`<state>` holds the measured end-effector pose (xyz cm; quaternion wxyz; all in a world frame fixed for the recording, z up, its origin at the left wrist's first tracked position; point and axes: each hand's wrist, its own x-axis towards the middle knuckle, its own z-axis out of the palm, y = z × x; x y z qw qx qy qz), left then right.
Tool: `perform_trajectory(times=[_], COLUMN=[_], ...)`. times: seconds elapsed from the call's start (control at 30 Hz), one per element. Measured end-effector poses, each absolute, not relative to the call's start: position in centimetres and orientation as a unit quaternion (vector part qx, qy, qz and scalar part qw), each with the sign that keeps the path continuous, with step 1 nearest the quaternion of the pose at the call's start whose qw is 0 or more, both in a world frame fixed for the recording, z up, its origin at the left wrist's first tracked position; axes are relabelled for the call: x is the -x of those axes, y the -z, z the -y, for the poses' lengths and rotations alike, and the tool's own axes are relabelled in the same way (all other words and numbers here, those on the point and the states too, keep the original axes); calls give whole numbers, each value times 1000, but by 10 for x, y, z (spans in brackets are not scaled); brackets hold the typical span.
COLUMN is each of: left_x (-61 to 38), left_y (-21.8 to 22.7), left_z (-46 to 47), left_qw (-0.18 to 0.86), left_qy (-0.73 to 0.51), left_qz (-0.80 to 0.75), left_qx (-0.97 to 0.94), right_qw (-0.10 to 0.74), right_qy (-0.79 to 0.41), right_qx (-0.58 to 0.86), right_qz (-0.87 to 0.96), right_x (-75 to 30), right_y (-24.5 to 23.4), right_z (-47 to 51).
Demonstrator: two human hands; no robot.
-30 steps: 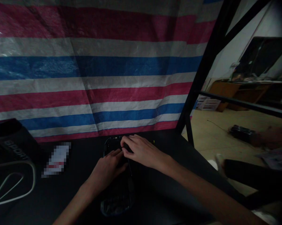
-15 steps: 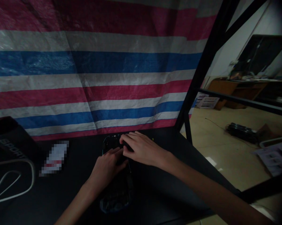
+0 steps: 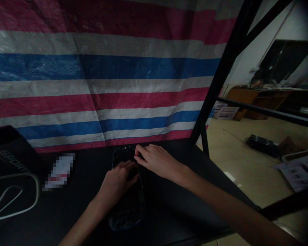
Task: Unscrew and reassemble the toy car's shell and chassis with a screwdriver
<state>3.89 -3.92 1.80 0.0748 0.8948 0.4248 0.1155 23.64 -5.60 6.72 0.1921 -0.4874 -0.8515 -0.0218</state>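
A dark, oblong case (image 3: 125, 223) with rounded ends and a thin bluish rim lies lengthwise on the black table. It looks opened out, though dim light hides its contents. Across its middle rests my left hand (image 3: 119, 181), fingers bent and closed over it. My right hand (image 3: 155, 159) is at the far right edge of the case, thumb and forefinger pinched together. Whatever is between those fingertips is too small and dark to make out.
A black box (image 3: 12, 153) marked SPORT stands at the left, with a white cable loop (image 3: 37, 191) before it. A blurred packet (image 3: 58, 172) lies beside them. Behind hangs a striped sheet (image 3: 118, 68); a black metal frame (image 3: 212, 92) rises at the right.
My right hand has shifted slightly right, off the case's far part to its edge, its fingers drawn closer together. My left hand has stayed on the case.
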Motion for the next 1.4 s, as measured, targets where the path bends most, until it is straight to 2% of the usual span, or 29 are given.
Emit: perform_trajectory(times=[0.13,0.3,0.5,0.77,1.0,1.27,1.4], left_x=[-38,-39,-39,-39,-39,-39,-41], left_y=[-15,-15,-15,-15,-18,-15,-15], left_z=[38,38,37,40,44,44,43], left_qw=[67,66,74,74,90,90,92], left_qy=[-124,-122,-114,-119,-132,-125,-124], left_qz=[-418,-427,-436,-439,-430,-439,-440], left_qx=[-898,-893,-890,-888,-888,-885,-885], right_qw=[212,173,234,249,462,604,611], right_qy=[21,34,-13,-67,-261,-346,-404], right_qx=[446,502,406,376,366,397,431], right_qz=[870,847,883,890,765,598,527], right_x=[-236,-233,-237,-239,-224,-235,-250], right_y=[-70,-73,-76,-76,-42,-11,7], right_z=[60,61,59,56,39,6,2])
